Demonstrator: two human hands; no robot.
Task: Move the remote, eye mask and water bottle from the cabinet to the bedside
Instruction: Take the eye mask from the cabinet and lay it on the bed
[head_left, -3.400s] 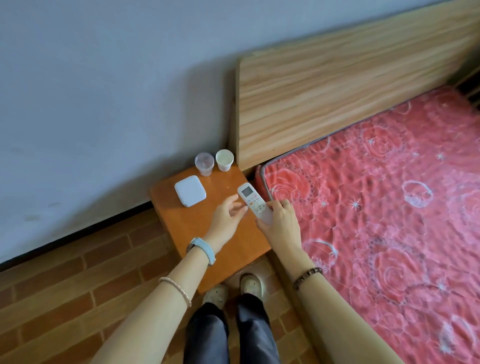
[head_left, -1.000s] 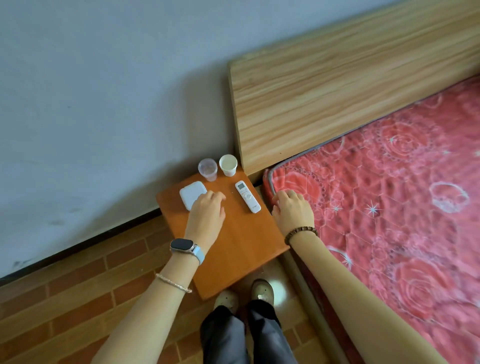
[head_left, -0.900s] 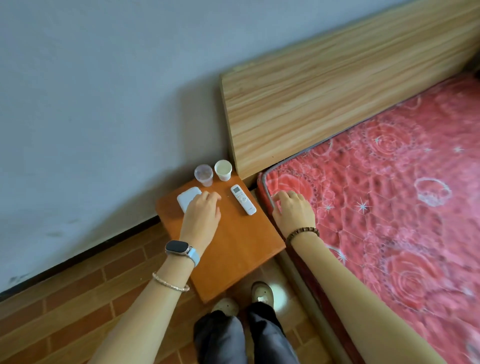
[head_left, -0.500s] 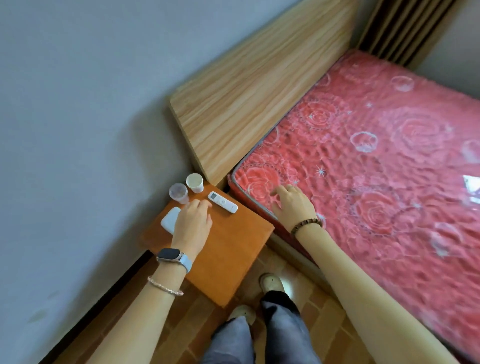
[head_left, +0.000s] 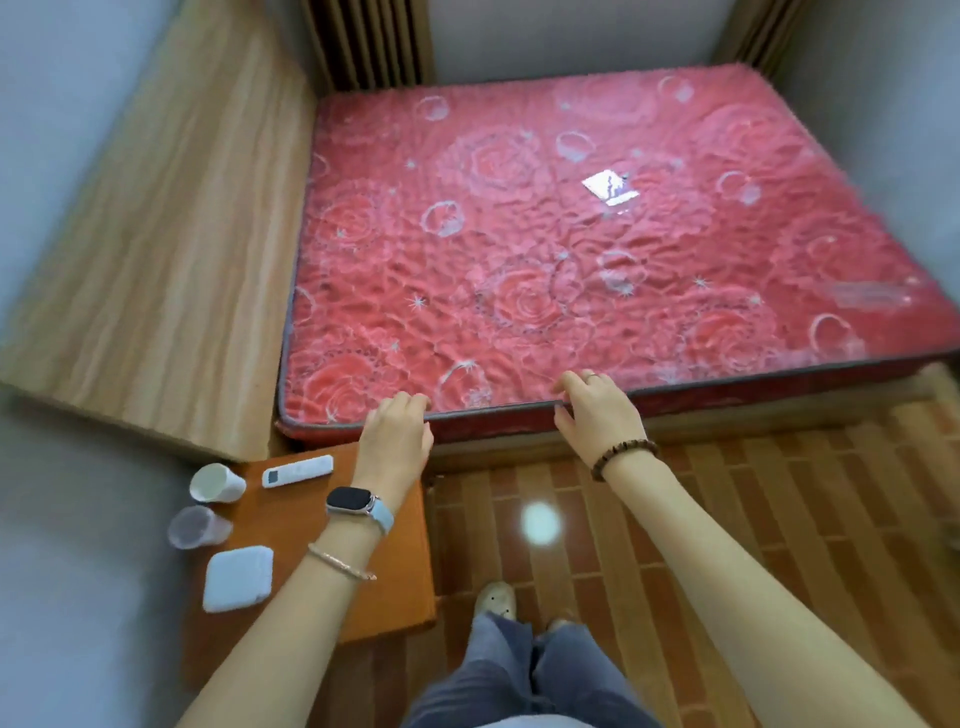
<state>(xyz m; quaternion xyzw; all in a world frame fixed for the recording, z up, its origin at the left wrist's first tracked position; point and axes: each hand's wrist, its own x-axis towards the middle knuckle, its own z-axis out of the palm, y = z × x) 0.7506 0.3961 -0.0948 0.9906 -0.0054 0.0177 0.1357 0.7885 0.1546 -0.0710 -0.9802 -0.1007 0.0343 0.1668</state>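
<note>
**Both hands empty at the mattress (head_left: 571, 260) edge, remote (head_left: 297, 471) lying on the bench (head_left: 410, 582)**

The left hand (head_left: 397, 431) is resting at the near edge of the red mattress. Its fingers are loosely bent, its fingertips are touching the grey piping, and it is grasping nothing. The right hand (head_left: 597, 410) is sitting further right on the same edge, with its fingers lying bent on the top and its thumb leaning against the side. It is relaxed and carrying nothing.

The remote is lying flat on the far part of the orange bench, close to the mattress corner and just left of the left wrist. Neither hand is touching it.

A white cup (head_left: 215, 483) and a clear cup (head_left: 197, 527) are standing side by side along the bench's wall-side edge. A white square (head_left: 239, 578) is lying just beside the clear cup, nearer the person. The left forearm is reaching across the bench and is wearing a watch (head_left: 356, 503) and a thin bracelet (head_left: 340, 561). A bead bracelet (head_left: 623, 457) is circling the right wrist.

The person is standing on a brick-patterned floor (head_left: 779, 493), with one pale shoe (head_left: 496, 597) showing beside the bench. A wooden headboard (head_left: 171, 260) is running along the mattress's left side. A small shiny square (head_left: 610, 188) is lying on the mattress, well apart from both hands.
</note>
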